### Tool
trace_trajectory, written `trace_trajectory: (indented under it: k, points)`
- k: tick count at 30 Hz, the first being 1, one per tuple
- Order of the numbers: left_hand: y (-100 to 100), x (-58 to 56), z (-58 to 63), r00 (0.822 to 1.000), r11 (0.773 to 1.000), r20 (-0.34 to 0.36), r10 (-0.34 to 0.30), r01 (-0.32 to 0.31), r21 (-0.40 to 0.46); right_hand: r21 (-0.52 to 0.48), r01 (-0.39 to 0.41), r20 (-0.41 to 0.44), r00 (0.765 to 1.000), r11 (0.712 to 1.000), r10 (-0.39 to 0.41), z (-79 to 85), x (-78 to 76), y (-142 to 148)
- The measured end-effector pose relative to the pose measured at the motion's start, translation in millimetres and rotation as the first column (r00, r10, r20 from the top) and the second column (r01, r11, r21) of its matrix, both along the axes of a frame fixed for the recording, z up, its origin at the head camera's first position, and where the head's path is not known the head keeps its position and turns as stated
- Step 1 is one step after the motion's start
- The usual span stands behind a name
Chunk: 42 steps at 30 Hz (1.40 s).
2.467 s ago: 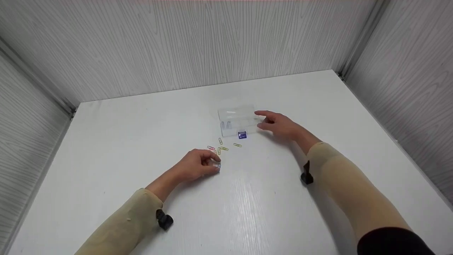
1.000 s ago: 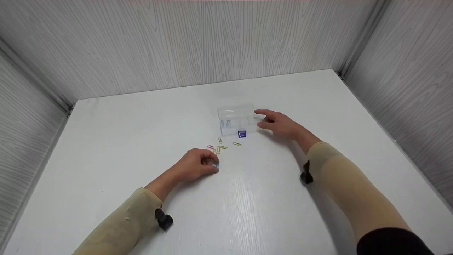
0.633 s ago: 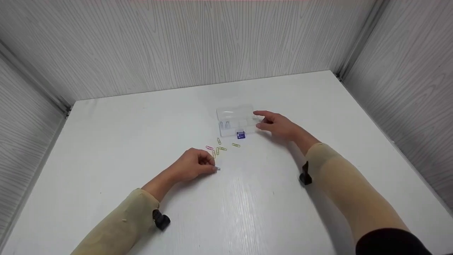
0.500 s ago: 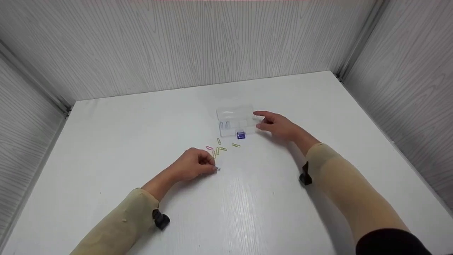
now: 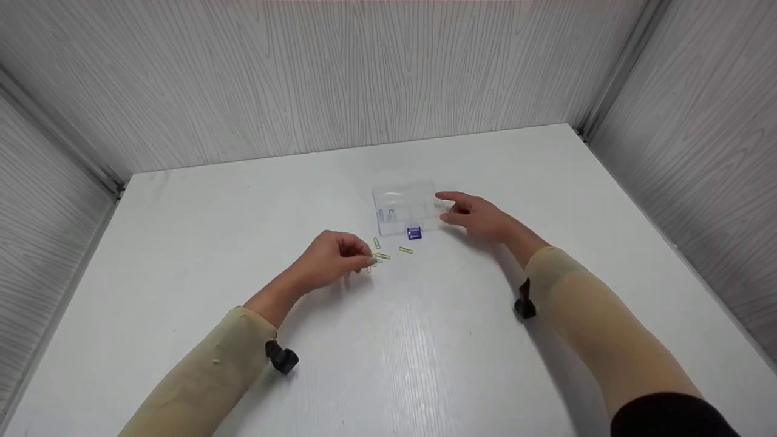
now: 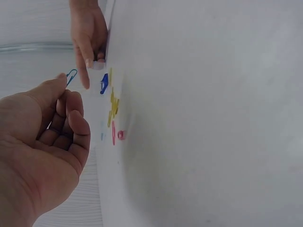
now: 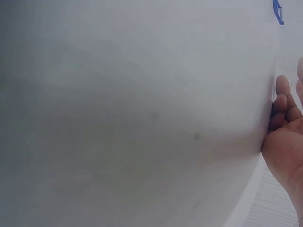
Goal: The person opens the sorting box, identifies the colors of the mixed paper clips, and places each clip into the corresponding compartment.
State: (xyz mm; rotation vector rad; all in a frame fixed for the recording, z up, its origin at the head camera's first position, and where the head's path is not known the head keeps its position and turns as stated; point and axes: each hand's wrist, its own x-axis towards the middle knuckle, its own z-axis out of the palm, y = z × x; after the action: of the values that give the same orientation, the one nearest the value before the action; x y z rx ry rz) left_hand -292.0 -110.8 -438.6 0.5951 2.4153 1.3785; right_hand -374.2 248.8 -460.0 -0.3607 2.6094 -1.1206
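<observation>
My left hand (image 5: 334, 261) pinches a small blue paper clip (image 6: 71, 76) between thumb and index finger, raised over the loose clips in the head view. The transparent plastic box (image 5: 403, 191) lies with its lid open and has a dark blue latch (image 5: 414, 233). My right hand (image 5: 479, 217) is at the box's right side, its straight index finger by the lid and its thumb by the near part. A few bluish paper clips (image 5: 390, 215) lie in the box's left compartment.
Several yellow paper clips (image 5: 406, 250) lie in front of the box. A pink paper clip (image 6: 113, 133) appears near them in the left wrist view; my left hand hides it in the head view. Pale wood-grain panels (image 5: 340, 73) enclose the white table (image 5: 425, 364).
My left hand has picked a blue paper clip up from the table and moved it away from me, over the yellow clips. My right hand has stayed at the box.
</observation>
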Motion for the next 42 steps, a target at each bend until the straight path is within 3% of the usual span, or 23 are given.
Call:
trace_trajectory:
  k: [5,10,16,22,35,42]
  points:
    - [6.3,-13.9,9.1,0.999,0.997,-0.005,0.036,-0.036,0.072,-0.011,0.008,0.004,1.000,1.000,-0.008,2.4,0.8,-0.7]
    - [10.9,-26.9,13.5,0.996,0.992,-0.008,0.085,-0.084,0.092,-0.012,0.012,0.001,1.000,1.000,-0.012,0.8,0.0,-0.1]
    - [13.4,-44.3,12.9,0.983,0.979,-0.009,0.183,-0.181,0.095,-0.005,-0.002,-0.003,1.000,1.000,0.002,-2.5,-0.3,0.9]
    - [18.9,-61.3,11.5,0.971,0.964,-0.015,0.237,-0.233,0.127,0.008,0.008,0.000,1.000,1.000,-0.008,1.3,1.5,-0.1]
    - [32.4,-87.3,-1.0,0.941,0.924,0.025,0.338,-0.337,0.180,-0.015,0.013,-0.014,1.000,1.000,-0.013,3.3,0.9,2.6]
    - [34.5,-93.8,-11.4,0.921,0.911,0.062,0.384,-0.389,0.134,-0.010,-0.006,-0.023,1.000,1.000,0.006,-0.2,-1.2,1.2]
